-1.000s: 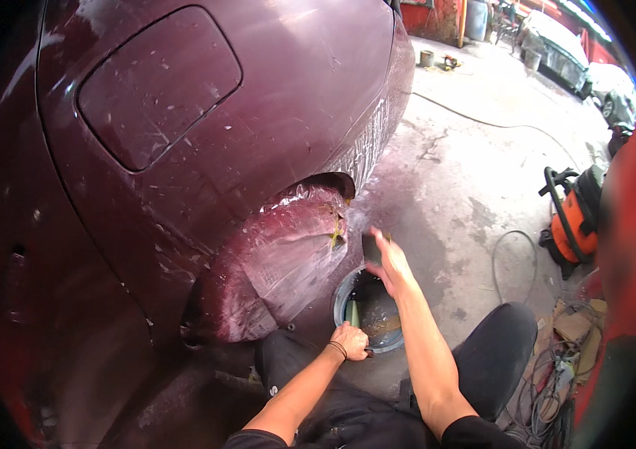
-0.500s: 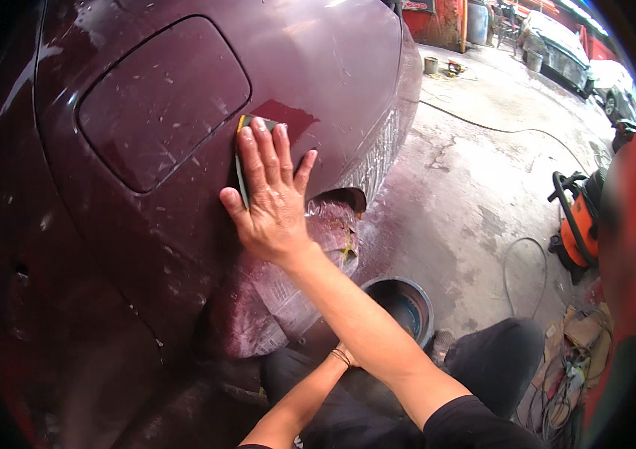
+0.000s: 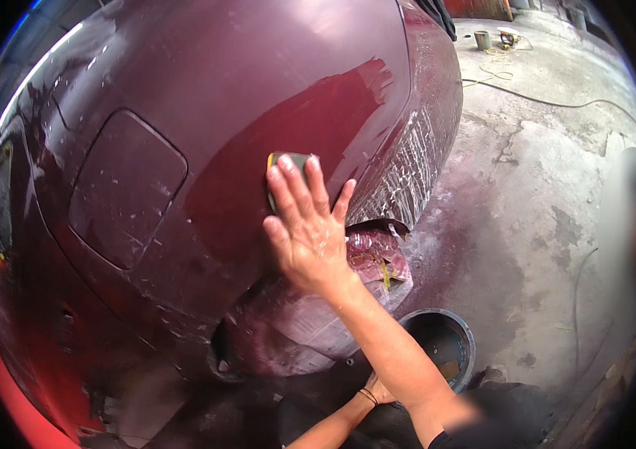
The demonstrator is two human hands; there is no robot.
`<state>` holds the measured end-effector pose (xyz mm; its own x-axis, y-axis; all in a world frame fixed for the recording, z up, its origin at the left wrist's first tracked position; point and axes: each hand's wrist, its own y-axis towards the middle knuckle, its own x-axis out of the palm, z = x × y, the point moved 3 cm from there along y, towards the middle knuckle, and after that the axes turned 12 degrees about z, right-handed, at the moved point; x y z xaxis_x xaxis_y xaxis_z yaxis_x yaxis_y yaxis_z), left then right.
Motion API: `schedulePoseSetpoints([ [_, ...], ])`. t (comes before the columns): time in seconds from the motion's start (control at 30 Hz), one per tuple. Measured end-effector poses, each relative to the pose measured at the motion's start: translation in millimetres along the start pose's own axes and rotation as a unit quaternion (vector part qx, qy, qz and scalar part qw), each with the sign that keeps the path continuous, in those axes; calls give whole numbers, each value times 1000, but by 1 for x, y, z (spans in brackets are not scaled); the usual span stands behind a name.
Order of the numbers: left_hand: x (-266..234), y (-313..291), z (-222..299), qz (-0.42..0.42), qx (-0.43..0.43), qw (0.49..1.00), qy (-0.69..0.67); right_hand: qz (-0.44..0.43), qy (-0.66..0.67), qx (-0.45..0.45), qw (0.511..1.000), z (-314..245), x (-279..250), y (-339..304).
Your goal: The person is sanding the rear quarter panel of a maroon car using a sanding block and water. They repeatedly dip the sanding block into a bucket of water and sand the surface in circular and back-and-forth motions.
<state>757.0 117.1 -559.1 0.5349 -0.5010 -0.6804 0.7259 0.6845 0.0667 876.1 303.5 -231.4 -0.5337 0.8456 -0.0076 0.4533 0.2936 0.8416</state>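
Observation:
My right hand [image 3: 309, 224] lies nearly flat on the maroon car panel [image 3: 280, 60]. Under its fingers is a thin dark grey-green sanding pad [image 3: 295, 159] with a yellow edge, pressed against the paint. A darker, wet-looking red patch [image 3: 340, 97] spreads around and above the hand. My left hand [image 3: 383, 388], with dark bands at the wrist, is low beside a dark round bucket [image 3: 469, 333]. My right forearm crosses in front of it and hides its fingers. A small brownish piece [image 3: 449, 369] shows inside the bucket.
Left of the hand is the square fuel door [image 3: 129, 187]. Below the panel, stained sheeting [image 3: 295, 329] covers a rounded form, with a torn edge above it. White streaks [image 3: 400, 172] mark the bumper side. A hose [image 3: 557, 103] and a can [image 3: 482, 40] lie on the concrete floor.
My right hand and the pad have moved rightward, away from the fuel door. More of the dark wet patch shows now. The view has shifted; the left hand stays by the bucket.

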Motion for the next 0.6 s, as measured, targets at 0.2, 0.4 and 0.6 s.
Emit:
schedulePoseSetpoints([
  [0.2,-193,34,153,121,93,960,233,65,-67,148,985,123,-10,125],
  [0.4,-396,43,302,298,248,710,588,25,19,96,995,1,-4,10],
  [0.6,-468,45,318,275,234,634,683,57,-64,148,985,95,-9,78],
])
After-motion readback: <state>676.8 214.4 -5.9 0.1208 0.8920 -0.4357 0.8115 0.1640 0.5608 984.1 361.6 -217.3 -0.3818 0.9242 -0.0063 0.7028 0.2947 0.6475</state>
